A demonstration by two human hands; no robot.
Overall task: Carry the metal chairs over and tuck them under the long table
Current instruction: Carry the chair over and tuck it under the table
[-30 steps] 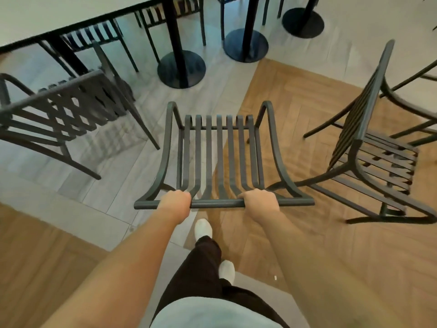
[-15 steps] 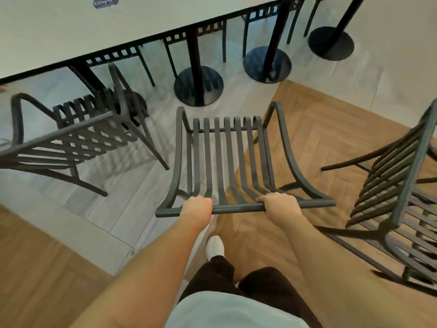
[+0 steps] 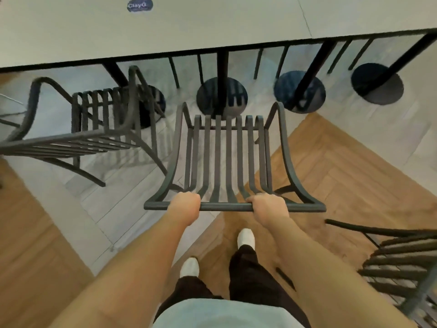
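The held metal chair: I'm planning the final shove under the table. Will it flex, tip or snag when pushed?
The chair probably stays rigid: its slats and frame look like welded metal. With the left hand and right hand spread along the top rail, twisting seems unlikely. Its legs might catch a round table base directly ahead.

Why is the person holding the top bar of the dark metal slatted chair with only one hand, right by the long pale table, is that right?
Not quite. The head view shows both hands on the top bar of the dark metal slatted chair: the left hand and the right hand each grip it. The rest is right: the chair is close to the long pale table.
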